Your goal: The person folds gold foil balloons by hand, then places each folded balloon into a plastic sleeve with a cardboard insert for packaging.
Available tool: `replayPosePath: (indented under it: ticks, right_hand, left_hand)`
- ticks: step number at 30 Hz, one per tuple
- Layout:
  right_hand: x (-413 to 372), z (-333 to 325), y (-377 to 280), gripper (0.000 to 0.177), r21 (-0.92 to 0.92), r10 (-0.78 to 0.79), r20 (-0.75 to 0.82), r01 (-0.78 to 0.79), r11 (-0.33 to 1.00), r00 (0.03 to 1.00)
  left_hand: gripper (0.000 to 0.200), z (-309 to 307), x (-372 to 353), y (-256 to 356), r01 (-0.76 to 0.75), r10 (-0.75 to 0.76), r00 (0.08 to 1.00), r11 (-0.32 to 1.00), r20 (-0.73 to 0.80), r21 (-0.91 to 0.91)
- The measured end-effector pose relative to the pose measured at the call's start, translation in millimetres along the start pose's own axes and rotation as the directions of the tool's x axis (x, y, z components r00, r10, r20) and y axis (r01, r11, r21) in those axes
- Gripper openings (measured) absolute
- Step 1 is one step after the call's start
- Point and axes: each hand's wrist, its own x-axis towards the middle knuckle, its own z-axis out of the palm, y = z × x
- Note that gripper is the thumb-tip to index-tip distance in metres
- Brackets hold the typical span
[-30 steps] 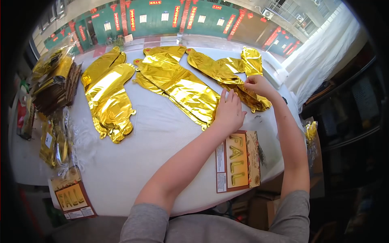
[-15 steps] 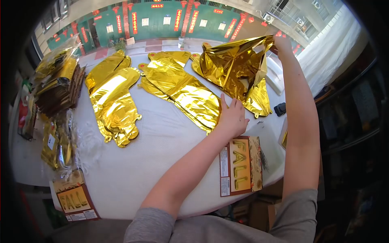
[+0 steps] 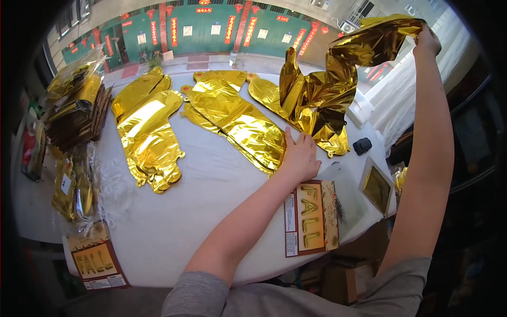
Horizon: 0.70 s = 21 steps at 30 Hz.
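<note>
High at the right, my right hand (image 3: 429,41) grips one end of a gold foil balloon (image 3: 343,71), which hangs crumpled down to the table. Its lower part rests over more gold foil. My left hand (image 3: 302,157) lies on the table with fingers spread, at the right edge of the middle gold foil balloons (image 3: 240,119). Another stack of flat gold foil balloons (image 3: 150,121) lies to the left. Just below my left hand is a printed FALL card (image 3: 310,217).
Packed gold foil in clear bags (image 3: 79,105) is piled at the left. A second FALL card (image 3: 99,261) lies at the front left edge. At the right are a small black object (image 3: 362,146), a framed gold panel (image 3: 376,189) and a white curtain (image 3: 422,79).
My right hand has moved up and to the right, lifting and stretching out the gold foil balloon. My left hand has barely moved.
</note>
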Motion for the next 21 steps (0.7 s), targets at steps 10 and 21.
replayPosePath:
  ticks: [10,21]
  right_hand:
    - [17.9,-49.6,-138.5,0.051,0.114,-0.512,-0.044,0.513,0.851,0.858]
    - [-153.0,-122.4,-206.9,0.034,-0.337,-0.692,0.513,0.861,0.381,0.507]
  left_hand:
    - [0.073,2.0,-1.6,-2.0,-0.001,0.002,1.0,0.999,-0.019,0.036]
    - [0.051,-4.7,-2.8,0.0,-0.07,0.07,0.988,0.998,-0.136,0.001]
